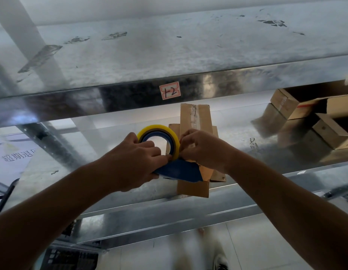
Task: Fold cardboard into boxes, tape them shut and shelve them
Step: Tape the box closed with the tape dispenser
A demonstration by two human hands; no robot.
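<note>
Tape roll (175, 141) is held up on edge just over the near part of the cardboard box (195, 117), and the blue dispenser (181, 170) under it is gripped by the left hand (134, 158), fingers curled round it. Right hand (204, 151) is curled in from the other side, fingertips pinched at the roll's right rim, probably on the loose end, though clear tape cannot be made out. The box is laid flat on the metal shelf (247, 133), its long axis running straight away from the person, near end overhanging the shelf edge, a taped seam showing along the far half. So the pull is judged to run forward, away from both hands, along that seam line. Both hands are about equally near the box; the roll is carried by the left.
</note>
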